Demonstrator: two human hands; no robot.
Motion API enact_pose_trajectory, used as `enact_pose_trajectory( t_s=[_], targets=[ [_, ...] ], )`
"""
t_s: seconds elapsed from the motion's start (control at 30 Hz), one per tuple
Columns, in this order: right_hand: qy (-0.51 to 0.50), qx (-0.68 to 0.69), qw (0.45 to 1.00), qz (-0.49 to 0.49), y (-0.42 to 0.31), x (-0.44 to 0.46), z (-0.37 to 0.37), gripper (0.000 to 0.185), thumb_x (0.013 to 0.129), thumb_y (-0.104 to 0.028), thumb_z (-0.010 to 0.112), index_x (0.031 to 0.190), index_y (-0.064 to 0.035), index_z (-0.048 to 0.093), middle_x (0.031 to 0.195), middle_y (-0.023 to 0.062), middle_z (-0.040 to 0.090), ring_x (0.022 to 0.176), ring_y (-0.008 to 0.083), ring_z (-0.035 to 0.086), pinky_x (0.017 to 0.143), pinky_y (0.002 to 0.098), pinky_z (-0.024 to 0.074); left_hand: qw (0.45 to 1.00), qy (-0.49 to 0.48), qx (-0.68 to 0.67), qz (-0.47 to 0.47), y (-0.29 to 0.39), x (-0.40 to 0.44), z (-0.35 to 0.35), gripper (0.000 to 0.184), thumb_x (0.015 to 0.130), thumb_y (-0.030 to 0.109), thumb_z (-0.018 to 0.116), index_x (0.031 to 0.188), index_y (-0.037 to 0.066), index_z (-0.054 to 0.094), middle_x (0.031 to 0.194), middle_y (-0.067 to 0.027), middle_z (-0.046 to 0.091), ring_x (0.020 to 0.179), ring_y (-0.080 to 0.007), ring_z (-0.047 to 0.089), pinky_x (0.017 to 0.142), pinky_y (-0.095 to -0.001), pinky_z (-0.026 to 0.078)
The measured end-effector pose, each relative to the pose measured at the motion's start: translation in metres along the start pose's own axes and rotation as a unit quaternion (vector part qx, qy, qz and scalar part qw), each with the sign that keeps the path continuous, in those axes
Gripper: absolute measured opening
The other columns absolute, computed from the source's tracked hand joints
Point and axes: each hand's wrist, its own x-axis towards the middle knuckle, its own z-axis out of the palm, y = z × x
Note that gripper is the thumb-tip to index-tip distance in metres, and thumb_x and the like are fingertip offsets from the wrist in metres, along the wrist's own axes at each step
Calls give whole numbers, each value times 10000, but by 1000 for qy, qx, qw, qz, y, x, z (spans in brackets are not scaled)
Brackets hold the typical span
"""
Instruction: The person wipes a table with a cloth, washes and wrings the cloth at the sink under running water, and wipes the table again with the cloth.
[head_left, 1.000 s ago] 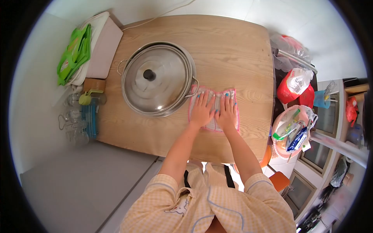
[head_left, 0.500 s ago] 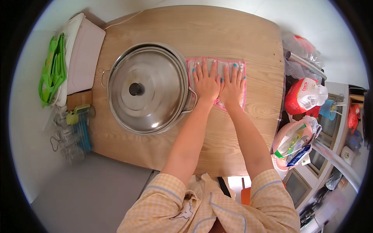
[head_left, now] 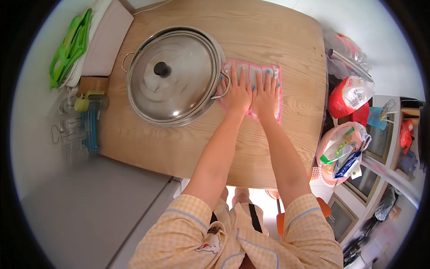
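Observation:
A pale cloth with a pink border (head_left: pixel 256 71) lies spread on the wooden table (head_left: pixel 179 148). My left hand (head_left: pixel 237 95) rests flat on its left half, fingers stretched out and pointing away from me. Beside it, my right hand (head_left: pixel 266 97) presses flat on the right half, fingers slightly apart, the two thumbs close together. Just left of the cloth stands a large steel pot with a lid (head_left: pixel 174 76) that has a black knob (head_left: pixel 161 68). The pot's right handle (head_left: pixel 222 85) reaches over the cloth's left edge, close against my left hand.
At the left are a pale bin (head_left: pixel 105 42) with a green bag (head_left: pixel 71 47), and glass cups (head_left: pixel 67 130) near a blue item (head_left: pixel 91 130). Right of the table stand a red and white package (head_left: pixel 351 96) and a pink basket (head_left: pixel 331 172). An orange stool (head_left: pixel 323 207) is below.
The view has shifted, so the pot and table sit higher in the frame and more of the floor shows. Both hands remain flat on the cloth, now nearer the pot's handle.

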Motion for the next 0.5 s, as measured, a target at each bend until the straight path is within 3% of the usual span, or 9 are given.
enact_pose_trajectory(
  t_s=[0.1, 0.33, 0.5],
  targets=[
    [-11, -15, 1000, 0, -6, -49, -4, 502, 861, -301, 364, 1343, -178, 300, 1400, 128, 247, 1287, 339, 215, 1040, 465, 173, 999, 22, -21, 32, -10, -42, -9, 519, 825, 316, 481, 1298, 127, 379, 1388, -153, 253, 1256, -370, 248, 1020, -497, 193],
    [-10, 39, 996, -81, -34, -141, -18, 535, 805, -296, 452, 1310, -144, 365, 1357, 154, 316, 1258, 365, 264, 1010, 488, 225, 1000, -1, -1, -13, -46, -150, -49, 534, 824, 342, 483, 1310, 155, 366, 1402, -120, 241, 1267, -343, 246, 1026, -473, 205],
    [-16, 75, 978, -193, -70, -176, -20, 557, 778, -301, 490, 1293, -113, 389, 1341, 166, 336, 1240, 383, 286, 988, 505, 253, 993, -18, 10, -119, -83, -215, -71, 529, 826, 360, 476, 1315, 196, 357, 1414, -103, 221, 1285, -339, 212, 1040, -467, 171]
  ],
)
